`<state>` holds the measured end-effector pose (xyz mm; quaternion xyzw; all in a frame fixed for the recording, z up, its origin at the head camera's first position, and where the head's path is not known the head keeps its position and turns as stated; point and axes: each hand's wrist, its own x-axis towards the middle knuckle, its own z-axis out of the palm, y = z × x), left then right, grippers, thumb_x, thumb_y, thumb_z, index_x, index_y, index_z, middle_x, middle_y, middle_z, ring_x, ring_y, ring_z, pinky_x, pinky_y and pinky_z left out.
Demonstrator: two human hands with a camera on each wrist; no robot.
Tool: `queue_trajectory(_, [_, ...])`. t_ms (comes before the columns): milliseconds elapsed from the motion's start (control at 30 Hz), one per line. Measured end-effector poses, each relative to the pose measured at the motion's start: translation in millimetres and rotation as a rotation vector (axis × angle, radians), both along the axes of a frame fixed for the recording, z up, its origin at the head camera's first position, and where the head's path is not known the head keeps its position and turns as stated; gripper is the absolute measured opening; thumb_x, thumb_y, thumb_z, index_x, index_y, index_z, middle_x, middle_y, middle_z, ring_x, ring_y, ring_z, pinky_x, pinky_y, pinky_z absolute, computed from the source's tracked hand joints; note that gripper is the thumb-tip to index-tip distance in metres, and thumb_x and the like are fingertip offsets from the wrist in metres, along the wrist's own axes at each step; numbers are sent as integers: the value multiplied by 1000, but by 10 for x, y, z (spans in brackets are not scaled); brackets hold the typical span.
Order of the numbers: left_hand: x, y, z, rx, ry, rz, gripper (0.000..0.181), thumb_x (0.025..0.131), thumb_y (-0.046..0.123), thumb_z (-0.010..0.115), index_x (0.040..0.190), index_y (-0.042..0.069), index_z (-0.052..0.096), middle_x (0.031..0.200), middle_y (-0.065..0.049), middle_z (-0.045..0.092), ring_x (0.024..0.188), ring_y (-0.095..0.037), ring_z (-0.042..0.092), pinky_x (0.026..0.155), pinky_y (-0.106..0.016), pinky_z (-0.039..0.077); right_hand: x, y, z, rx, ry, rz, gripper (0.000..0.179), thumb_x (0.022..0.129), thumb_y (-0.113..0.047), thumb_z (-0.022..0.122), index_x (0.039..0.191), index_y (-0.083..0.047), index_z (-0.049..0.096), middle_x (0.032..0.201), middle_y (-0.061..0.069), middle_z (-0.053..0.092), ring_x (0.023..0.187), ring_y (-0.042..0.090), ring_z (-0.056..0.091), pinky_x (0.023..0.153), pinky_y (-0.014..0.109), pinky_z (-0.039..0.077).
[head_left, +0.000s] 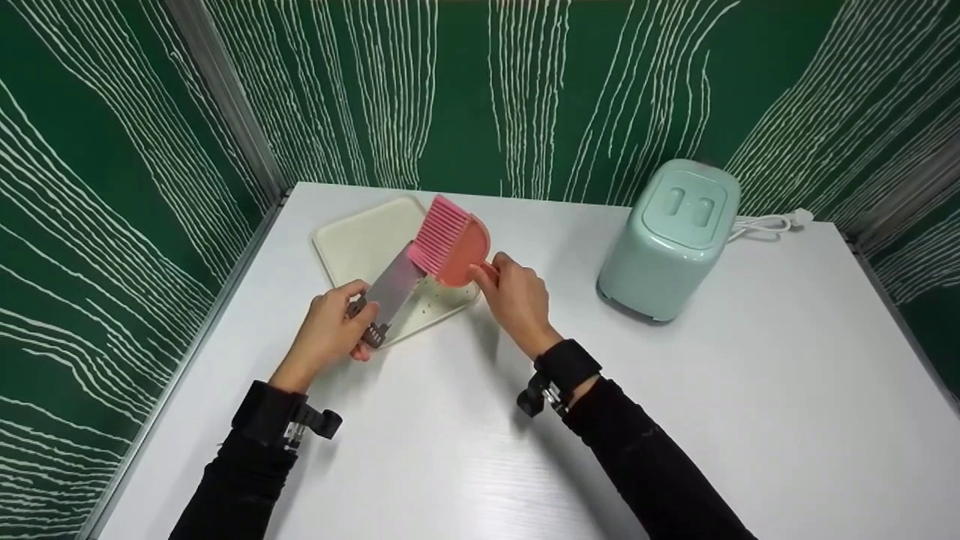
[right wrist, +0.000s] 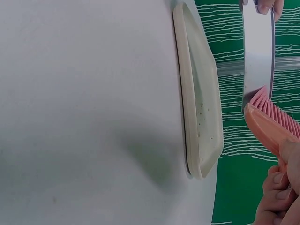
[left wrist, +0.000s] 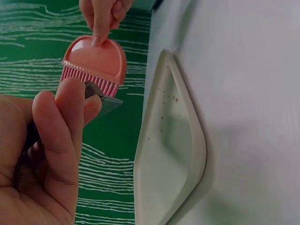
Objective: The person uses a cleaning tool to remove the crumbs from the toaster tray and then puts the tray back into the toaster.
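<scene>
My left hand [head_left: 334, 322] grips the dark end of a narrow metal crumb tray [head_left: 396, 285], which tilts over the cream tray. In my right hand [head_left: 517, 296] is the handle of a coral-pink brush [head_left: 463, 251], its thumb along the base. The brush's pink bristles [right wrist: 276, 112] meet the far end of the metal crumb tray, bending there in the right wrist view. Below both lies the cream rectangular tray [head_left: 349, 232], with small brown crumbs [left wrist: 169, 98] scattered on it. My left fingers [left wrist: 58, 126] hide much of the crumb tray in the left wrist view.
A mint-green toaster [head_left: 671, 240] stands on the white table [head_left: 675, 420] to the right, its white cord and plug [head_left: 772, 223] behind it. Green walls with white wavy lines [head_left: 525, 97] rise at the back and sides.
</scene>
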<state>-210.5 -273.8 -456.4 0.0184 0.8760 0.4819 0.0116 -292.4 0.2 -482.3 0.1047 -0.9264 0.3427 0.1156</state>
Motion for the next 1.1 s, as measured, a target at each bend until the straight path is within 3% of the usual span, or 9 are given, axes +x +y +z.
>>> queue_trajectory(233, [20, -13, 9, -60, 11, -35, 16, 108, 12, 59, 120, 6, 67, 71, -12, 73, 40, -13, 63, 50, -53, 60, 1, 20, -8, 8, -11, -14, 43, 104, -45, 70, 83, -10, 58, 68, 0, 49, 64, 20, 50, 60, 33, 34])
queue_trajectory(500, [36, 8, 3, -205, 131, -12, 18, 107, 13, 59, 120, 5, 67, 63, -9, 70, 37, -9, 61, 39, -27, 50, -10, 64, -32, 47, -7, -23, 44, 104, -45, 71, 80, -11, 56, 68, 1, 52, 64, 22, 55, 59, 35, 37])
queue_trajectory(667, [44, 11, -5, -278, 178, -11, 22, 107, 13, 60, 125, 3, 66, 62, -8, 69, 37, -9, 61, 38, -26, 47, -26, 107, -56, 64, -39, -33, 44, 103, -46, 71, 81, -10, 57, 69, 1, 53, 66, 22, 56, 60, 35, 38])
queue_trajectory(833, [26, 2, -14, -347, 204, 8, 14, 107, 14, 59, 116, 6, 66, 64, -9, 70, 38, -10, 63, 41, -26, 47, -51, 149, -78, 68, -83, -54, 44, 104, -46, 70, 83, -9, 60, 69, 2, 53, 66, 22, 56, 61, 34, 37])
queue_trajectory(1100, [-3, -45, -25, -360, 196, 40, 9, 106, 13, 58, 108, 6, 63, 69, -13, 71, 39, -12, 64, 41, -27, 49, 7, 129, -88, 42, -62, 0, 42, 104, -47, 70, 85, -10, 60, 70, 1, 53, 66, 19, 51, 61, 33, 35])
